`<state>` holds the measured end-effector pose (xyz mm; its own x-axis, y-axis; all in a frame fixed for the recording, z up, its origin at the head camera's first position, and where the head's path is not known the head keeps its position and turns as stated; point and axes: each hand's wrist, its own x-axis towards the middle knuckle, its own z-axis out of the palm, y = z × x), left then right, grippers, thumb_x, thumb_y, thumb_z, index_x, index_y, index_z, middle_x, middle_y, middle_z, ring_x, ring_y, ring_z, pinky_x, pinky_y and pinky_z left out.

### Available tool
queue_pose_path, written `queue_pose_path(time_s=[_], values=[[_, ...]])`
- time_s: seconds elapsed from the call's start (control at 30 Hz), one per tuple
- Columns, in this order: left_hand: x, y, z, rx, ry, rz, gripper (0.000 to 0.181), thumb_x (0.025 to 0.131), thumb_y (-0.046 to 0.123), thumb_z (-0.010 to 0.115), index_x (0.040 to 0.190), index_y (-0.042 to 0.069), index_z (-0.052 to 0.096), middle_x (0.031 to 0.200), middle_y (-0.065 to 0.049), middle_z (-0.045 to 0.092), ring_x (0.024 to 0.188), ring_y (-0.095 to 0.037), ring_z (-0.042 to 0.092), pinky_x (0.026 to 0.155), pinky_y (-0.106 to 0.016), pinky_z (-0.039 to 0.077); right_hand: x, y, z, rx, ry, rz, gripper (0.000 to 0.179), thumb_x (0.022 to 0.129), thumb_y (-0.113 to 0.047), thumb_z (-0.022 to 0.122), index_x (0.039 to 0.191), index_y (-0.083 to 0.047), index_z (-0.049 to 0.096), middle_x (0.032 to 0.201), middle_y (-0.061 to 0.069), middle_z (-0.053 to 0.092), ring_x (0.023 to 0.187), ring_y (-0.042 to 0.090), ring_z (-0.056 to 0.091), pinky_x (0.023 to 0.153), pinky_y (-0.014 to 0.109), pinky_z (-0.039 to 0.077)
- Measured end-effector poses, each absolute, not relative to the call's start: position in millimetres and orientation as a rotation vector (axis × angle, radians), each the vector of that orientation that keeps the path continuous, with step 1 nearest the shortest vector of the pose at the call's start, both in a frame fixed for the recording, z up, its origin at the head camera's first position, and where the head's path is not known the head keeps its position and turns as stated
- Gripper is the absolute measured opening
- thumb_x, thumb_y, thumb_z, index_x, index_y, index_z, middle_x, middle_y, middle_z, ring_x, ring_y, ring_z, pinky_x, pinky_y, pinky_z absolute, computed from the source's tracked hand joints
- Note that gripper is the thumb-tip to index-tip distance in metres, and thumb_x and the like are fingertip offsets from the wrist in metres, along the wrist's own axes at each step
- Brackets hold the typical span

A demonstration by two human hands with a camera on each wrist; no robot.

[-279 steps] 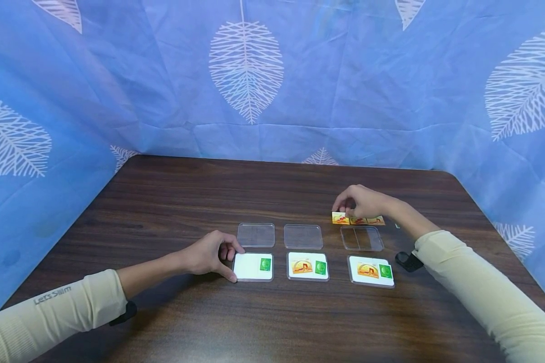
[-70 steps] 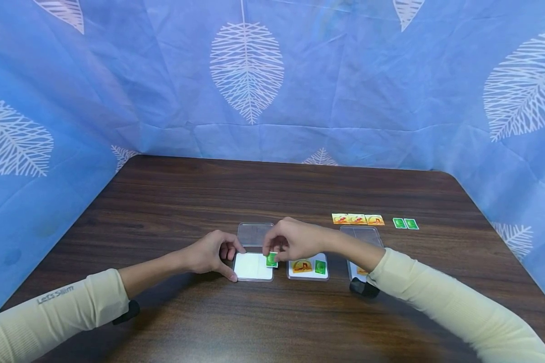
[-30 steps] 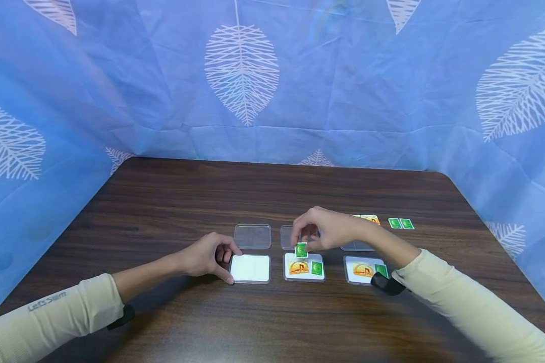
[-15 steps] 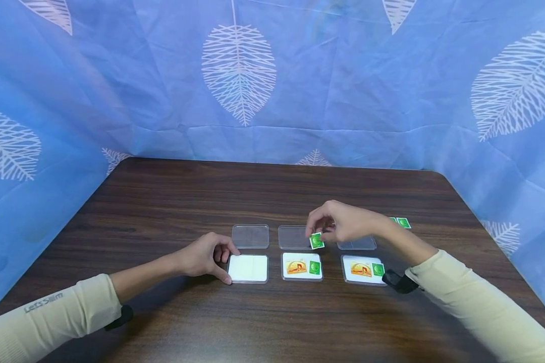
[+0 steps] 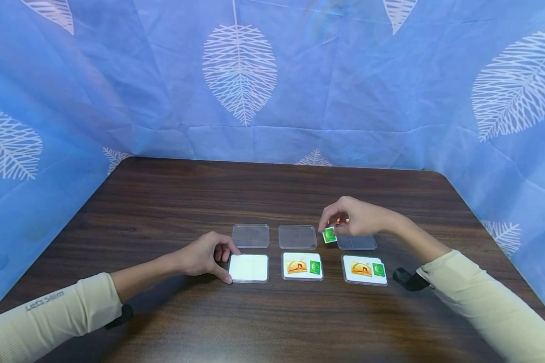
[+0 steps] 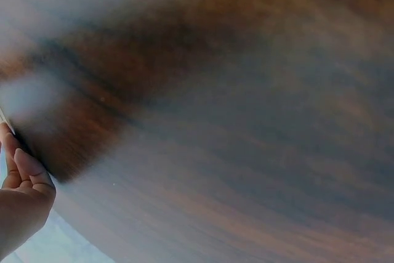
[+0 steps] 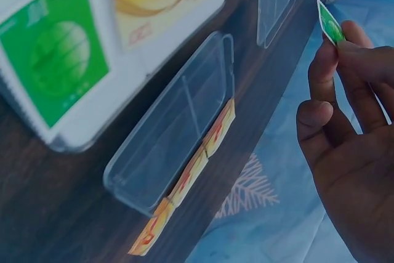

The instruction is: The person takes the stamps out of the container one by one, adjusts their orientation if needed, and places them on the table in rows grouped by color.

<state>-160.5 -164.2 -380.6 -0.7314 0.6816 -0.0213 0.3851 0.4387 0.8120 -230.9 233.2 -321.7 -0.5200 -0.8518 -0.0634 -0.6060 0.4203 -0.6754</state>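
My left hand (image 5: 209,254) grips the left edge of a clear plastic case with a blank white card (image 5: 249,268) in it. In the left wrist view only part of this hand shows, at the left edge. My right hand (image 5: 363,217) pinches a small green stamp (image 5: 329,235) by its edge, above the table between the middle and right clear lids. Two more cases stand to the right. The middle card (image 5: 288,257) and right card (image 5: 347,276) each bear an orange stamp and a green stamp.
Behind the cases lie a left lid (image 5: 251,236), a middle lid (image 5: 297,237) and a right lid (image 5: 359,243), partly hidden by my right hand. A row of orange stamps (image 7: 188,177) lies along the right lid. Blue leaf-printed cloth (image 5: 300,141) hangs behind the table.
My right hand has lifted the green stamp off the left card and carried it right and away from me. My left hand has kept its grip on the left case.
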Motion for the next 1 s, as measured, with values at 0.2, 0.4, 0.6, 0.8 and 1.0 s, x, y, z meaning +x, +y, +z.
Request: queue_pose_path(time_s=[0.2, 0.4, 0.6, 0.8, 1.0], values=[[-160, -164, -379, 0.918, 2.35, 1.188, 0.042, 0.071, 0.0, 0.093, 0.106, -0.006, 0.071, 0.078, -0.001, 0.053, 0.067, -0.011, 0.044, 0.063, -0.023, 0.04, -231, 240, -321, -1.237, 2.289, -0.857, 0.029, 0.09, 0.012, 0.061, 0.106, -0.004, 0.078, 0.103, 0.003, 0.073, 0.076, 0.022, 0.056, 0.063, 0.028, 0.044], [-160, -164, -379, 0.917, 2.343, 1.198, 0.042, 0.071, 0.0, 0.093, 0.107, -0.006, 0.071, 0.078, -0.001, 0.053, 0.068, -0.012, 0.044, 0.063, -0.024, 0.04, -233, 248, -322, -1.222, 2.309, -0.868, 0.028, 0.09, 0.012, 0.062, 0.107, -0.004, 0.078, 0.103, 0.003, 0.073, 0.079, 0.021, 0.06, 0.063, 0.029, 0.047], [-160, -164, -379, 0.918, 2.343, 1.197, 0.042, 0.072, 0.0, 0.093, 0.107, -0.006, 0.071, 0.078, -0.001, 0.054, 0.068, -0.011, 0.044, 0.063, -0.024, 0.04, -237, 260, -324, -1.185, 2.323, -0.886, 0.032, 0.088, 0.015, 0.059, 0.108, -0.002, 0.077, 0.104, 0.009, 0.073, 0.078, 0.019, 0.059, 0.062, 0.028, 0.048], [-160, -165, -380, 0.91, 2.346, 1.196, 0.042, 0.072, 0.001, 0.093, 0.107, -0.006, 0.071, 0.079, -0.001, 0.053, 0.068, -0.011, 0.043, 0.063, -0.024, 0.04, -239, 270, -325, -1.169, 2.354, -0.893, 0.04, 0.085, 0.018, 0.054, 0.109, -0.003, 0.077, 0.106, 0.009, 0.074, 0.079, 0.02, 0.059, 0.063, 0.029, 0.048], [-160, -164, -379, 0.893, 2.344, 1.192, 0.043, 0.072, 0.0, 0.093, 0.108, -0.006, 0.071, 0.078, 0.0, 0.052, 0.067, -0.009, 0.043, 0.063, -0.024, 0.039, -240, 277, -328, -1.167, 2.358, -0.918, 0.04, 0.085, 0.02, 0.053, 0.108, -0.002, 0.077, 0.105, 0.013, 0.074, 0.077, 0.021, 0.059, 0.06, 0.029, 0.046]])
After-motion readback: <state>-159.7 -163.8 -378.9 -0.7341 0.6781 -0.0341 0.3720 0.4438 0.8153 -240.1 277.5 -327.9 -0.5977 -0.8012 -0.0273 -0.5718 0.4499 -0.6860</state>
